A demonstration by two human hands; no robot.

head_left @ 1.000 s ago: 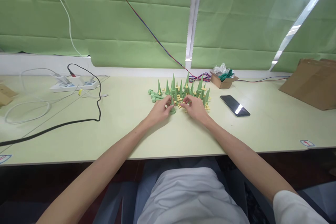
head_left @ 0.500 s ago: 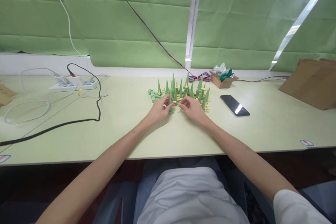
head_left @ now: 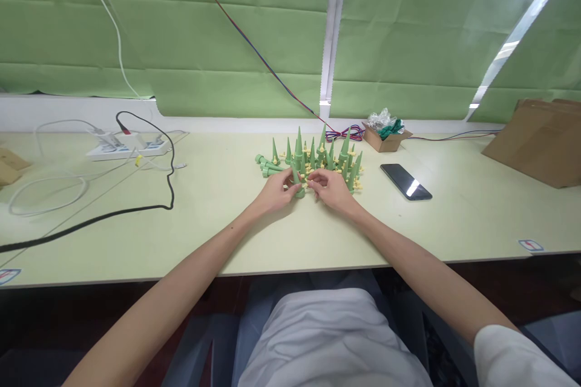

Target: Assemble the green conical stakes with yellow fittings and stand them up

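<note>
My left hand (head_left: 275, 192) is closed around a green cone-shaped watering spike (head_left: 299, 193), which stands slightly tilted with its wide base low near the table. Close beside it, my right hand (head_left: 334, 190) pinches a small yellow valve-like piece (head_left: 307, 184) against the spike's side; the fingers partly hide it. Behind both hands stands a cluster of similar green spikes (head_left: 298, 148), points up, many with small yellow pieces on them. Several more green spikes (head_left: 271, 165) lie on their sides at the cluster's left.
A black phone (head_left: 405, 182) lies right of the cluster. Behind it sits a small cardboard box (head_left: 385, 143) with clear plastic and green material. A larger brown box (head_left: 535, 144) stands far right. A power strip (head_left: 131, 148) and loose cables (head_left: 170, 184) occupy the left.
My left hand has shifted slightly right with the spike, bringing it closer to my right hand. The small yellow piece is now at the spike's side.
</note>
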